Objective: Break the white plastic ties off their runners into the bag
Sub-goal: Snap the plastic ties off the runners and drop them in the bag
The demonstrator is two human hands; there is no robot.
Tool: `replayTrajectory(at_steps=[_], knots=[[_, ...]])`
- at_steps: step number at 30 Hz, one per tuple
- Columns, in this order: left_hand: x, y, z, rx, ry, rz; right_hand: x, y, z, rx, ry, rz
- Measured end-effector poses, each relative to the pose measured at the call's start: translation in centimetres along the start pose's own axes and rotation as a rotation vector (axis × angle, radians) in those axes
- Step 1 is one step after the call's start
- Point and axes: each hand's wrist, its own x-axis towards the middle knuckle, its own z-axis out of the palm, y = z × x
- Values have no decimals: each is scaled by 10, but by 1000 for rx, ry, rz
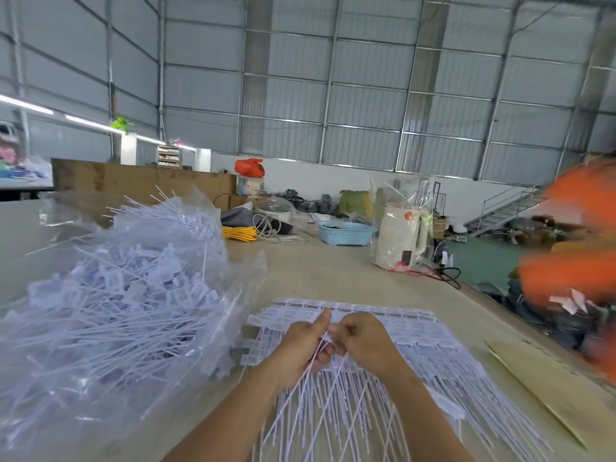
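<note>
A few thin white plastic ties (325, 353) are pinched between both hands above the flat stack of white runner sheets (393, 331) on the pale tabletop (333, 271). The left hand (300, 345) is curled round the strands, thumb up; the right hand (361, 335) is closed on their heads, knuckles raised. A short, sharp twist close to the runner is advised — then a drop into the large clear plastic bag (110, 295), just beside on the left.

On the table (333, 271), the bag (110, 295) of loose ties sits left of the stacked tie runners (383, 331). Both hands (333, 341) meet over the runners. Behind stand a basket (345, 233) and, to its right, a kettle (398, 240); cardboard (550, 388) lies right.
</note>
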Motion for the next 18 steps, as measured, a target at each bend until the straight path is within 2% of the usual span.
replayTrajectory(at_steps=[6, 9, 14, 18], knots=[[2, -2, 1, 106, 96, 69, -1, -1, -1, 31, -80, -17], [1, 3, 2, 84, 144, 59, 0, -3, 1, -63, 4, -29], [-2, 9, 4, 71, 190, 68, -1, -10, 5, -375, 121, -26], [-1, 11, 6, 82, 225, 66, -2, -10, 6, -470, 178, -100]])
